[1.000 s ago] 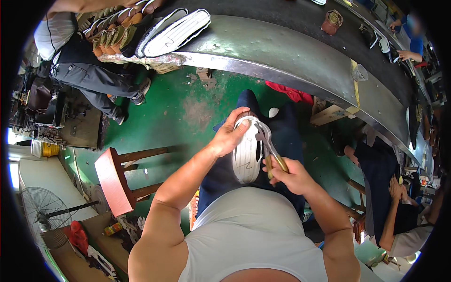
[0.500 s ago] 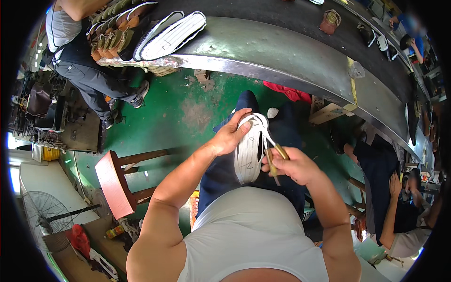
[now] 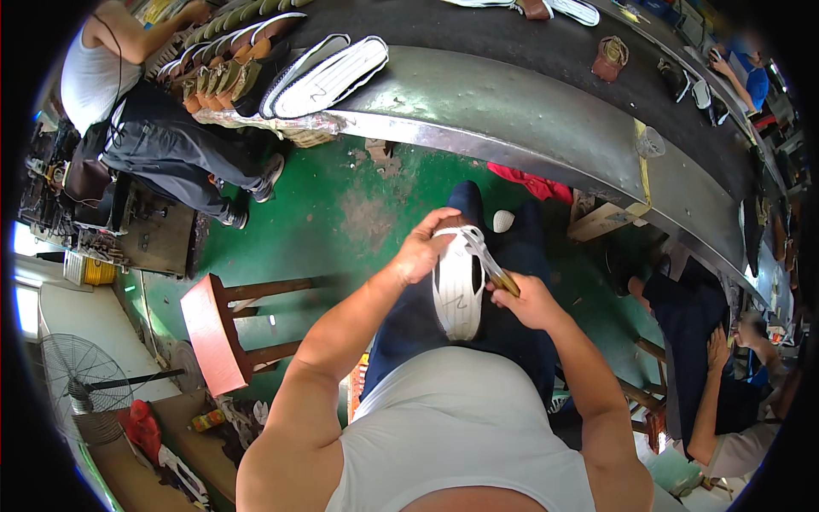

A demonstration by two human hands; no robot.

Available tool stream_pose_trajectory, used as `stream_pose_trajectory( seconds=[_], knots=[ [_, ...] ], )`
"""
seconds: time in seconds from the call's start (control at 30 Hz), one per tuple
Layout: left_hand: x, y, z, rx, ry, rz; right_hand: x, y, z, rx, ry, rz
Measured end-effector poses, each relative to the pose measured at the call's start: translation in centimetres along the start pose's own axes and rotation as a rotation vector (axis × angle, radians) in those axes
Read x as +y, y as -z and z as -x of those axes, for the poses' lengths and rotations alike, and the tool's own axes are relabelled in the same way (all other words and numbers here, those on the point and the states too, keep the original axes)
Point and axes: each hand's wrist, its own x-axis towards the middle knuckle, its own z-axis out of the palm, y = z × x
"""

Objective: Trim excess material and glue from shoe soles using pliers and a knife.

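A shoe (image 3: 455, 294) with a white ribbed sole rests sole-up above my lap, toe end away from me. My left hand (image 3: 421, 254) is closed round its far left side, near the brown toe. A loose white strip (image 3: 467, 232) curls over the toe end. In my right hand (image 3: 531, 300) I grip pliers (image 3: 502, 275) with yellowish handles. Their metal jaws lie against the right side of the toe, by the strip. Whether the jaws pinch the strip is too small to tell.
Ahead runs a metal-edged bench (image 3: 478, 94) with a white-soled pair (image 3: 337, 81) and a row of brown shoes (image 3: 230, 77). At the left a person (image 3: 162, 154) stands; another sits at the right. A wooden stool (image 3: 213, 333) and a fan (image 3: 81, 375) stand left.
The pliers have moved up and in to the toe, and their handles have come together. The white strip no longer stretches out to the right. My left hand still holds the shoe.
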Motion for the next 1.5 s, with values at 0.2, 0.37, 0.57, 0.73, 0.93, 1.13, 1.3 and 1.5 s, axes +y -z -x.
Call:
stream_pose_trajectory(
  seconds=[0.2, 0.37, 0.57, 0.73, 0.93, 1.13, 1.3, 1.5],
  knots=[
    [-0.3, -1.0, -0.9, 0.024, 0.025, -0.011, -1.0, -0.3, 3.0, 0.010, -0.041, -0.207],
    [0.2, -1.8, -0.6, 0.036, 0.029, -0.047, -1.4, -3.2, 1.4, 0.435, -0.173, 0.125],
    [0.8, -2.1, 0.1, -0.012, 0.033, -0.002, 3.0, -3.2, -0.1, 0.305, -0.098, 0.047],
    [1.4, -2.2, 0.0, -0.004, 0.005, -0.005, 2.7, -1.2, 3.2, 0.117, -0.277, -0.465],
    [7.1, -6.9, 2.5, -0.062, -0.737, -0.687, 1.1, 1.3, 12.0, 0.233, 0.076, 0.651],
    [-0.4, -8.0, 2.0, -0.505, -0.807, -0.961, 8.6, 1.6, 3.6, -0.445, -0.242, -1.744],
    [-1.1, -8.9, 5.0, -0.640, -0.396, -1.010, 3.9, -1.0, 3.9, 0.237, -0.679, -1.438],
    [-4.5, -11.3, 5.5, -0.030, 0.078, -0.276, 2.7, -4.2, 3.2, 0.389, -0.766, -1.407]
  ],
)
